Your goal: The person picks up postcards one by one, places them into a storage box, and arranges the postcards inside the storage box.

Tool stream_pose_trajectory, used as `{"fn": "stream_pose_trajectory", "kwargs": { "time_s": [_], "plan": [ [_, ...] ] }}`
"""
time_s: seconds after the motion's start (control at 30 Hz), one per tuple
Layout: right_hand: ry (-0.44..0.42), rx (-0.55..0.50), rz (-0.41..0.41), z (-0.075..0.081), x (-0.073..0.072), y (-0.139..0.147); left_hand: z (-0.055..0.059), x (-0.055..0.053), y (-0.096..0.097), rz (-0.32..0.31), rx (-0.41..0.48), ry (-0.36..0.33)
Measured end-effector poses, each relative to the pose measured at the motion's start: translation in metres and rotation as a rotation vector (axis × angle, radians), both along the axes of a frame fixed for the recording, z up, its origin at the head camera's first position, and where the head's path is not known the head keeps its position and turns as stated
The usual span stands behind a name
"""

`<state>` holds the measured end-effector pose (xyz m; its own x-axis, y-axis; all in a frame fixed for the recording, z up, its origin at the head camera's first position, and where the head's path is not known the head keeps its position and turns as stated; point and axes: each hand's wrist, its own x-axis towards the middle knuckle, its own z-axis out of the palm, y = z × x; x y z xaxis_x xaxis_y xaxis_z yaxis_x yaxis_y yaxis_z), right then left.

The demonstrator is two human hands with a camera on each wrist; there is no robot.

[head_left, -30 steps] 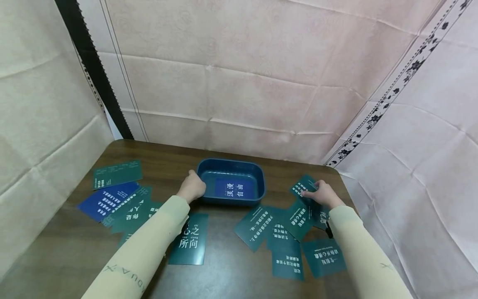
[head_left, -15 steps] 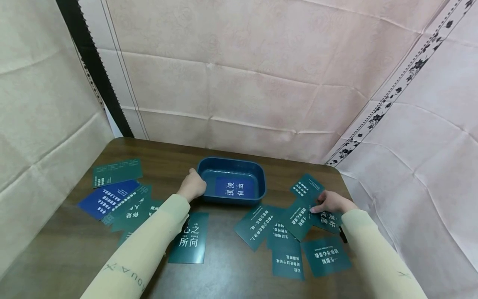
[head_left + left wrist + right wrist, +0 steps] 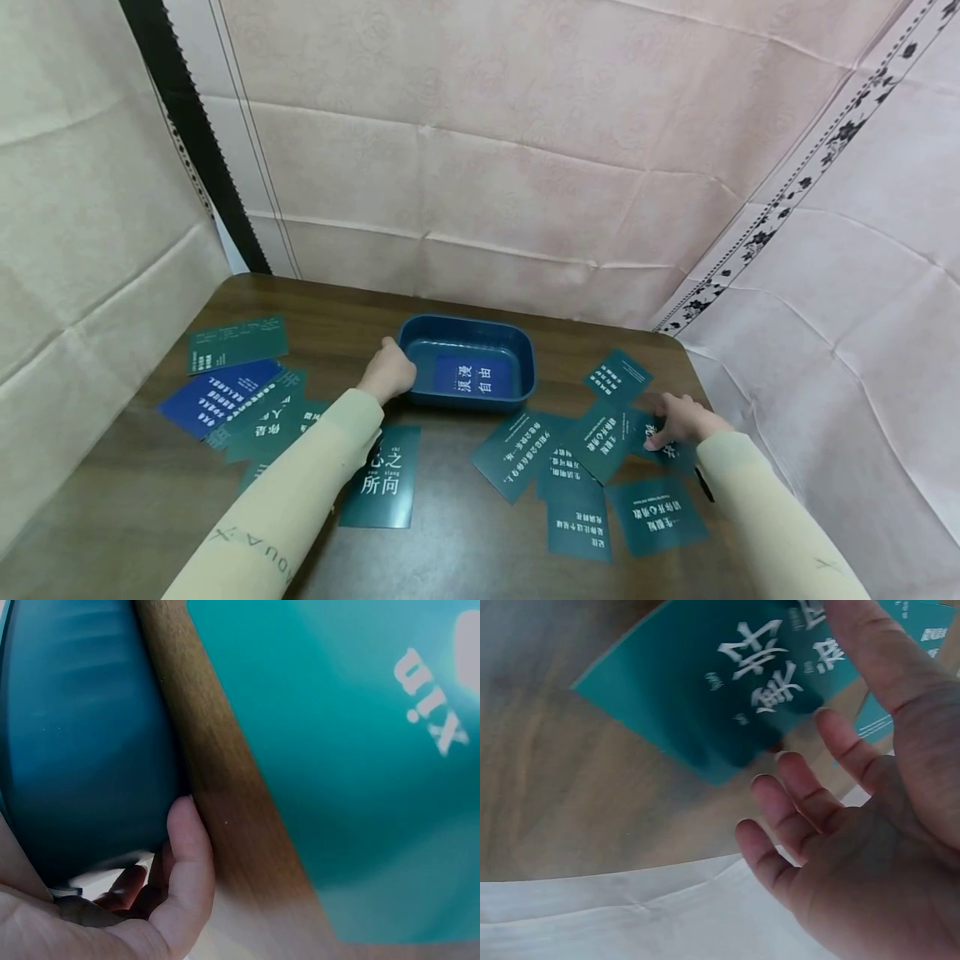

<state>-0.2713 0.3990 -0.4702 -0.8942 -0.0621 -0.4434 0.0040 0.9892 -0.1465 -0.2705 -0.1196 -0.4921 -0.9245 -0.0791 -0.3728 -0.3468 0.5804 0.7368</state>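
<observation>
My left hand (image 3: 387, 372) grips the left end of a blue plastic tray (image 3: 467, 403), its thumb side at the rim. In the left wrist view, curled fingers (image 3: 190, 859) lie against the tray's outer wall. A blue card (image 3: 472, 377) with white characters lies inside the tray. On the right, my right hand (image 3: 681, 419) is over a green card (image 3: 675, 697). In the right wrist view the thumb reaches over this card, while the other fingers (image 3: 780, 810) are spread and loosely bent by its edge.
Several green cards (image 3: 600, 442) overlap around the right hand. At the left lies another spread of green cards (image 3: 237, 344) with a blue card (image 3: 217, 400). A single green card (image 3: 382, 479) lies below the left forearm. Cloth (image 3: 480, 200) hangs behind the brown table (image 3: 465, 533).
My right hand has moved right and toward me, off the upper green card and onto a lower one. The left hand keeps its grip on the tray.
</observation>
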Motion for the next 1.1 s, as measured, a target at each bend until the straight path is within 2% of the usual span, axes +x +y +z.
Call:
{"fn": "stream_pose_trajectory", "kwargs": {
  "time_s": [0.2,0.63,1.1],
  "plan": [
    [0.022,-0.035,-0.018,-0.008,0.0,0.008,0.0,-0.001,0.0,0.001,0.001,0.006],
    [0.084,-0.064,0.004,-0.015,0.002,0.015,-0.004,-0.001,-0.001,0.001,0.011,0.005],
    [0.051,-0.089,-0.046,-0.021,0.002,0.021,-0.001,-0.001,-0.001,-0.005,0.004,0.004]
  ]
}}
